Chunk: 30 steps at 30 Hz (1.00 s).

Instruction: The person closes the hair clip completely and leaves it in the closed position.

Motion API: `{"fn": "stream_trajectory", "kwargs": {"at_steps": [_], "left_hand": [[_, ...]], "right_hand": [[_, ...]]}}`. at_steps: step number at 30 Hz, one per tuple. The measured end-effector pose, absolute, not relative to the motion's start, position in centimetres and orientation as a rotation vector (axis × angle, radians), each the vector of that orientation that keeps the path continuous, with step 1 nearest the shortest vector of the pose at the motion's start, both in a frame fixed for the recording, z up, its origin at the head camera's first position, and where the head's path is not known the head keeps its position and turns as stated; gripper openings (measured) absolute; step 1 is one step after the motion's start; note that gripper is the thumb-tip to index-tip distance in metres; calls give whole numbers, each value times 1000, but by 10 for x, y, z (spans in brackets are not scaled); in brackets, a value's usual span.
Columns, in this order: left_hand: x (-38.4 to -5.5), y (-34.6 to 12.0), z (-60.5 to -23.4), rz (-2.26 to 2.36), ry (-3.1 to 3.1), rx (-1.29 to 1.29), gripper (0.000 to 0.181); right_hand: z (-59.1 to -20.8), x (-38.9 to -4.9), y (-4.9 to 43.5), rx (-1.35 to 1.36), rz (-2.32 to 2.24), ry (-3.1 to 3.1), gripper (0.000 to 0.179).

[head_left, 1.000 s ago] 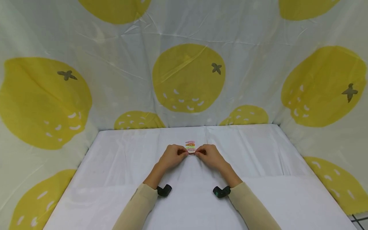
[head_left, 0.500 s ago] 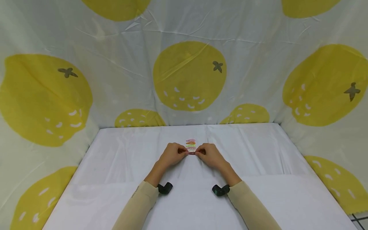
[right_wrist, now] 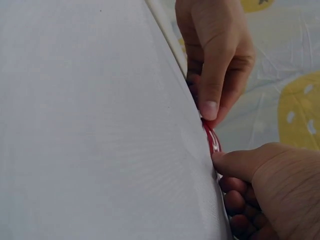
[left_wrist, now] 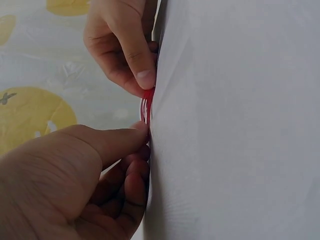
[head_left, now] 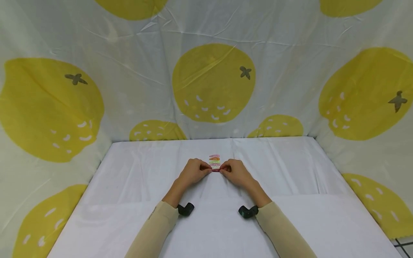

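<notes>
A red hair clip (head_left: pixel 215 170), slim with open loops, lies at the near end of a short column of coloured clips on the white cloth. My left hand (head_left: pixel 193 171) pinches its left end between thumb and fingers. Its right end is pinched by my right hand (head_left: pixel 238 172). In the left wrist view, the red clip (left_wrist: pixel 146 106) spans the small gap between both hands' fingertips. Beyond it in the head view are a pink clip (head_left: pixel 214 156), an orange clip (head_left: pixel 214 159) and a yellow-green clip (head_left: pixel 214 161). Paler clips nearest the red one are partly hidden by fingers.
White cloth (head_left: pixel 284 222) covers the table, with creases running towards the front. A curtain (head_left: pixel 135 79) printed with yellow lemons hangs behind and at both sides. Dark cameras, a left one (head_left: pixel 185 209) and a right one (head_left: pixel 248 211), sit at the wrists.
The red clip, dark and thin-looking a second ago, shows more of its red face against the column. Both hands keep their pinch and hardly move; the whole head view has shifted slightly.
</notes>
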State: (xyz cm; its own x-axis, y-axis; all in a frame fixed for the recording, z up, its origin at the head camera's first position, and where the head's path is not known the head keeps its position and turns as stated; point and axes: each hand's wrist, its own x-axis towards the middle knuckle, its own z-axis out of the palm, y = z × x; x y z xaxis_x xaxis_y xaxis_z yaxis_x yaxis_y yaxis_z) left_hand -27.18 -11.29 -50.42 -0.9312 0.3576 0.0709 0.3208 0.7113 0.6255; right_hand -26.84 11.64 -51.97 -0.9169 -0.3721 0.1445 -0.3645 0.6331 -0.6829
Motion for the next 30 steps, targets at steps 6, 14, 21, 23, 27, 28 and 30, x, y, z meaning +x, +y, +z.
{"fn": "stream_trajectory", "kwargs": {"at_steps": [6,14,21,23,27,28,30], "left_hand": [[-272,-113,-505,1046,2859,582,12],[-268,-114,-506,1064,2836,555,11],[-267,-114,-504,1039,2833,600,12],[-266,-115,-505,1037,2823,598,12],[-263,-117,-506,1061,2796,602,14],[-262,-118,-506,1070,2786,603,15],[-260,-120,-508,1075,2772,607,16]], "right_hand": [[-521,-269,118,-647,-1194,2834,7],[-519,-264,115,-645,-1173,2853,4],[-519,-263,118,-642,-1180,2855,7],[-522,-262,119,-635,-1182,2853,8],[-525,-260,120,-616,-1204,2837,9],[-526,-259,121,-615,-1214,2827,10],[-528,-257,123,-614,-1219,2805,11]]}}
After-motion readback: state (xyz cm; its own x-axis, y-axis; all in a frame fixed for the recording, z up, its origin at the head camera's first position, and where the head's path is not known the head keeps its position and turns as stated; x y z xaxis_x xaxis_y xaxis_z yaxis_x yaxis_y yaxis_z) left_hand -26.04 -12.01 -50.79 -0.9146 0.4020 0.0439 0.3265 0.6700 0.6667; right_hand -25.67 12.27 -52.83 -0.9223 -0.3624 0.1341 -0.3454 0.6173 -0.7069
